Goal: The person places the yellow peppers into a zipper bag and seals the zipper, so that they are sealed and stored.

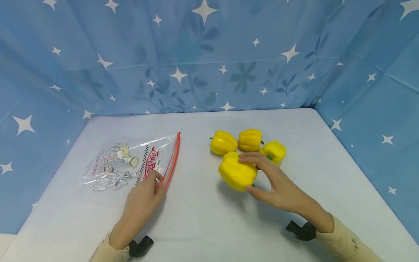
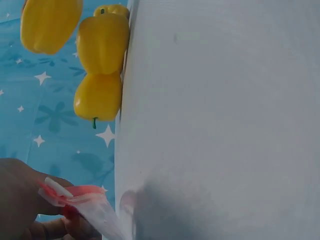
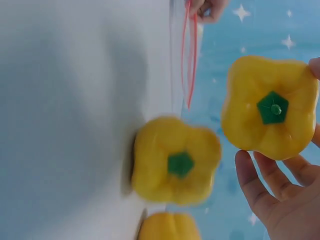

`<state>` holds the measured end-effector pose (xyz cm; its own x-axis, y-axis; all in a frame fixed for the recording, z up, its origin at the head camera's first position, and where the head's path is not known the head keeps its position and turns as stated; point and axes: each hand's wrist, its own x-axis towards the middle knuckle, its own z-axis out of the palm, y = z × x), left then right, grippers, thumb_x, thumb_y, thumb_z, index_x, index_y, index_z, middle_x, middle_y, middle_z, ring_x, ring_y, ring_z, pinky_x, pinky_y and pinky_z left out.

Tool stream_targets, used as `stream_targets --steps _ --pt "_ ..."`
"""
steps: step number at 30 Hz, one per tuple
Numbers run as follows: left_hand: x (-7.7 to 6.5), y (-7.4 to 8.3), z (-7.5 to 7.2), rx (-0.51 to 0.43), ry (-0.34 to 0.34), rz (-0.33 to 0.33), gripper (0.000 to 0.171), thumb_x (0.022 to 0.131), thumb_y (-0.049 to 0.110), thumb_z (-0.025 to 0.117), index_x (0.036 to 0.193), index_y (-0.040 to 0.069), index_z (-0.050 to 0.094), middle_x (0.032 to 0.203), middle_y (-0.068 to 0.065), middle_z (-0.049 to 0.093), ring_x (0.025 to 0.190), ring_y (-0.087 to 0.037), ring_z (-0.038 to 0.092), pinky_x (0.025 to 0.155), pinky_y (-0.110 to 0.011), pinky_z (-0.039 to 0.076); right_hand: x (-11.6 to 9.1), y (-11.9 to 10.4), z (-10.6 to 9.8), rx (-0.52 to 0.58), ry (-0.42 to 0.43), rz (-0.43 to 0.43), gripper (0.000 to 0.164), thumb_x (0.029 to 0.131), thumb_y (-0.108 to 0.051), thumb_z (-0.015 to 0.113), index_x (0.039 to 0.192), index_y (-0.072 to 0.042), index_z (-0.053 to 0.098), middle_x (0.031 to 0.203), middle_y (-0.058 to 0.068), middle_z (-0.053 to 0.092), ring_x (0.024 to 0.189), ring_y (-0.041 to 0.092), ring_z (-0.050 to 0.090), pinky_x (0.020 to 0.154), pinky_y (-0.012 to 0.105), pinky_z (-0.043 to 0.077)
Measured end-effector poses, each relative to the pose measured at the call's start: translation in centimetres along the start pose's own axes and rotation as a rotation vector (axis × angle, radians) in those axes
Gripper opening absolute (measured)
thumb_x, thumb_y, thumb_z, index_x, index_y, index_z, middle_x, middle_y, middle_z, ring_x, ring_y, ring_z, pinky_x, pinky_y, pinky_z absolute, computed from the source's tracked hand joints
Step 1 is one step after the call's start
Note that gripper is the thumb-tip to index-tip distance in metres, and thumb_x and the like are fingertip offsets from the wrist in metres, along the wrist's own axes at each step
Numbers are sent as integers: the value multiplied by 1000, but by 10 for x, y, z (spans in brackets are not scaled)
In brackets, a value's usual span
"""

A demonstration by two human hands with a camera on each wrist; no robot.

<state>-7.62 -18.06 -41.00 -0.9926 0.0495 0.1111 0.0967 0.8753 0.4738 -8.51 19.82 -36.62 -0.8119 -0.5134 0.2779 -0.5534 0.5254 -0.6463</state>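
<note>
My right hand (image 1: 276, 185) grips a yellow bell pepper (image 1: 237, 171) between thumb and fingers, raised off the table. Its green stem end (image 3: 273, 107) faces the right wrist camera. Behind it sit three more yellow peppers: one on the left (image 1: 224, 142), one in the middle (image 1: 250, 140) and one on the right (image 1: 275, 151). At the left, a clear zip bag (image 1: 111, 165) with cartoon print and a red zip edge (image 1: 176, 145) lies on the table. My left hand (image 1: 144, 200) pinches the near end of that edge, and the bag's mouth is parted slightly there.
The white-covered table (image 1: 199, 222) holds everything. A blue curtain (image 1: 196, 54) with white stars stands behind it and along both sides. Black straps (image 1: 302, 231) sit at the wrists, below beige sleeves.
</note>
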Motion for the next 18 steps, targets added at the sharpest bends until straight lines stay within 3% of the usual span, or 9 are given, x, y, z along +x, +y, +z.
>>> stream_targets --steps 5,11,15,18 --pt "-3 -2 0 -11 9 6 10 100 16 62 108 10 60 61 4 55 49 -10 47 46 -28 35 17 -12 16 21 -78 -65 66 95 -27 77 152 -32 44 159 -10 44 154 15 35 128 29 32" --pt "-11 -1 1 5 86 43 7 98 13 61 104 11 61 65 6 57 49 -6 46 47 -26 35 33 -27 38 47 -168 -99 62 97 -29 73 151 -30 43 160 -11 43 153 15 37 124 48 40" --pt "-12 -1 2 24 174 97 9 95 10 64 102 11 61 74 4 59 48 -3 45 47 -24 35 51 -34 53 47 -172 -93 61 97 -33 72 152 -29 45 160 -13 42 153 12 35 125 48 39" --pt "-8 0 4 20 203 113 10 94 9 65 102 11 60 77 3 59 48 -4 43 46 -23 33 67 -35 64 43 -159 -93 60 98 -37 71 151 -27 46 159 -12 43 151 11 38 126 46 39"
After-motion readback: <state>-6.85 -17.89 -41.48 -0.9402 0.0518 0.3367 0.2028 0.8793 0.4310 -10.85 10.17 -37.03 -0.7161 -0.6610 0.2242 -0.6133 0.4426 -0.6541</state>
